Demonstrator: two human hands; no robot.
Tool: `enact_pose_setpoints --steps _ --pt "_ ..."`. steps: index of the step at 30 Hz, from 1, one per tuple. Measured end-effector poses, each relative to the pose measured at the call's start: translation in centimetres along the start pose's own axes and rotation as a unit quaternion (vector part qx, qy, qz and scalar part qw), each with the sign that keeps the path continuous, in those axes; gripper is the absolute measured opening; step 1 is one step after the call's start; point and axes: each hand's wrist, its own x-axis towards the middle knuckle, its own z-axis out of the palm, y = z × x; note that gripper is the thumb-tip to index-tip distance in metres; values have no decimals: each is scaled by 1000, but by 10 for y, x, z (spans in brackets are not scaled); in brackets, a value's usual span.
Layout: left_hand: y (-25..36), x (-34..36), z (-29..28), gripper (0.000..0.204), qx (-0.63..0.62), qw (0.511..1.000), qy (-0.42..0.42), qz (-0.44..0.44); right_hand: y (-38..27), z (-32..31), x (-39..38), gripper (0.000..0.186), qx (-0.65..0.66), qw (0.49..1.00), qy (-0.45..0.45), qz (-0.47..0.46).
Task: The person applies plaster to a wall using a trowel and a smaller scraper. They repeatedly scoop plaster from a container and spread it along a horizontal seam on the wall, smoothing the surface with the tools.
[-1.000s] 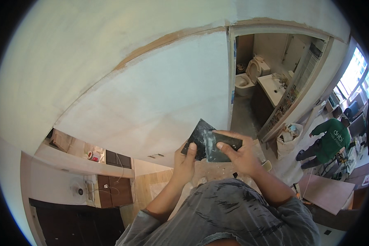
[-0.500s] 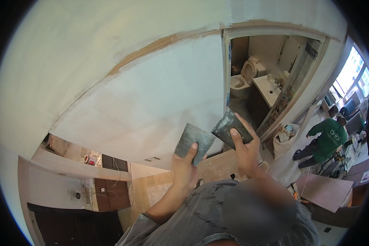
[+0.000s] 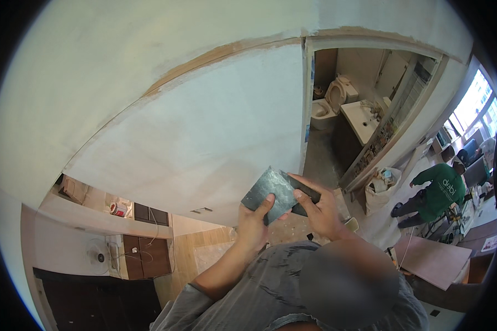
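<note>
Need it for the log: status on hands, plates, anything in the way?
Left hand gripping one flat plate. Right hand gripping a darker plate, the two overlapping in view. Nothing seen blocking them; co-worker off to the right.

The person there wears a faded grey shirt (image 3: 243, 292), below the fingers (image 3: 315, 183), dark streaks (image 3: 270, 268) down its front; a loose, short left sleeve (image 3: 185, 303) sits behind the left ones.

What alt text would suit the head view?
The left hand holds a flat grey plate overlapping, in view, a darker plate in the right hand. Behind are a pale wall and a doorway to a toilet and sink; at right stands a person in green.
</note>
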Motion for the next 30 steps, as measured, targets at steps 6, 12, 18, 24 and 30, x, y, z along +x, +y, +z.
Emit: enact_pose_setpoints --steps 6,12,18,24,30 --pt "11 13 -23 26 206 976 -9 63 9 -23 -1 34 -70 980 -132 129" --pt "25 19 -22 37 420 895 89 122 18 -37 -3 33 26 984 15 174" --pt "3 17 -46 41 328 943 11 57 39 -38 8 29 46 987 27 149" --pt "46 6 -28 33 69 998 2 -3 40 -60 6 19 180 962 124 161" --pt "29 -17 20 32 -128 970 21 -207 24 -17 9 40 537 826 58 160"
